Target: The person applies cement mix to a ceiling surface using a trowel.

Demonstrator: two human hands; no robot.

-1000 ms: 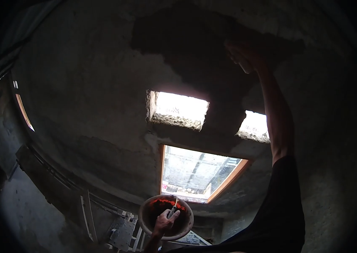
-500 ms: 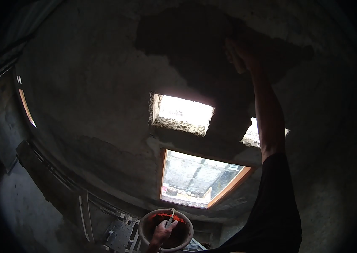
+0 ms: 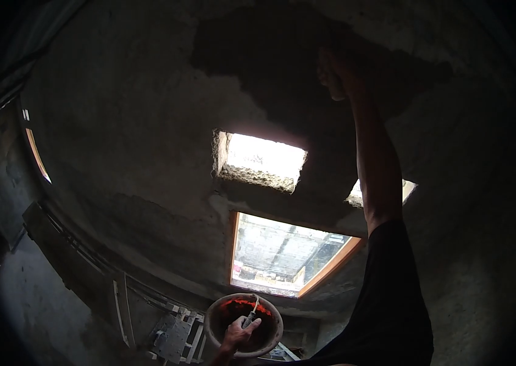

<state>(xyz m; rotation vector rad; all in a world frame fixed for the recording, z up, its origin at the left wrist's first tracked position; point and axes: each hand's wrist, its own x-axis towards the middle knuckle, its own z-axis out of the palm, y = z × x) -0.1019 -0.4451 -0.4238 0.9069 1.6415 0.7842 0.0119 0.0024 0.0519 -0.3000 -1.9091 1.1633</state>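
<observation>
My left hand [image 3: 238, 334] is at the bottom, closed on a grey-handled tool [image 3: 249, 319] with a thin pale shank. The tool overlaps a round bucket [image 3: 211, 329], whose dark inside shows a bright orange-red streak near the far rim. High up, my right arm is stretched to the wall. There my right hand [image 3: 340, 73] is closed around a pale-handled tool [image 3: 334, 89] held against a dark, damp-looking patch [image 3: 239, 55] of the wall. The working face of that tool is lost in shadow.
Below the patch are a rough-edged opening [image 3: 264, 160], a second opening [image 3: 355, 194] partly behind my arm, and a wood-framed window [image 3: 331, 268]. Long boards [image 3: 68, 256] lean at lower left, beside a grey, mortar-stained platform [image 3: 171, 337].
My right hand has shifted slightly left along the dark patch. The bucket and my left hand have come a little up and right in view.
</observation>
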